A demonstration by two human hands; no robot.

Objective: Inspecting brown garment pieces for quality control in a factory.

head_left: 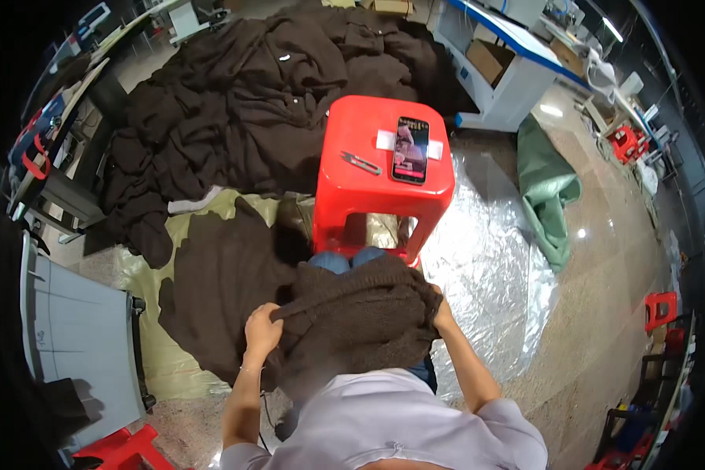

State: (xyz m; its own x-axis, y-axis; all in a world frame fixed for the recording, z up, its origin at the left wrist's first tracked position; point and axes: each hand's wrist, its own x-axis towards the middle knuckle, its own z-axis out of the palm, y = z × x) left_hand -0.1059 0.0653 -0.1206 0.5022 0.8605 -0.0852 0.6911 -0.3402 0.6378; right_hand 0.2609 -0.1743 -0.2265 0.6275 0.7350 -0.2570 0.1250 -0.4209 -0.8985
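Holding a brown cloth across the lap with both hands

From my seat far from the room, I look down through the head camera and see the brown cloth in the lower middle of the frame, bunched over the lap. The left hand is at its left edge, fingers closed on a pinch of fabric. The right hand grips the opposite edge; I see those fingers only in part, because the folds cover their tips. Between the hands, a thick band of the fabric runs across from side to side.

Two blue-clad knees show just above the cloth, near the foot of a red stool at the centre of the frame. On its seat I make out a phone with its screen lit, lying over a white strip, and a pair of small snips to the left.

More brown fabric spreads left of the lap over a yellowish plastic sheet, and a large brown heap fills the upper left and upper middle. Right of the stool lies a shiny clear sheet, with a green cloth beside it. A grey bin stands at lower left.
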